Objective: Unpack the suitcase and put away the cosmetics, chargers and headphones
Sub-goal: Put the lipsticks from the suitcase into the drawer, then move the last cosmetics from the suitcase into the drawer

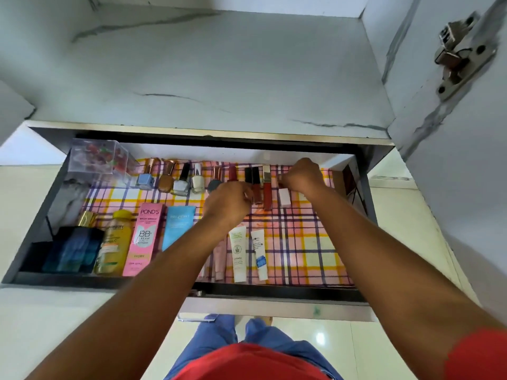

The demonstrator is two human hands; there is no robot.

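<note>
An open drawer [365,204] lined with a pink and yellow plaid cloth holds the cosmetics. Several nail polish bottles [181,185] lie along its back row, with lip gloss tubes [266,187] to their right. My left hand [227,201] is curled at the left of the glosses, its fingertips on a dark red gloss tube [257,193]. At the back right my right hand [303,175] is a closed fist just above a small white box [284,197]; I cannot see anything inside it. The front row has a pink Pond's box [144,239], a blue tube [177,226] and white tubes [238,253].
A clear box [98,157] with red items stands in the drawer's back left corner. A blue perfume bottle [74,250] and a yellow bottle [112,248] lie at the front left. A marble-patterned shelf [219,78] overhangs the drawer, and an open cabinet door with a hinge [461,53] stands at the right.
</note>
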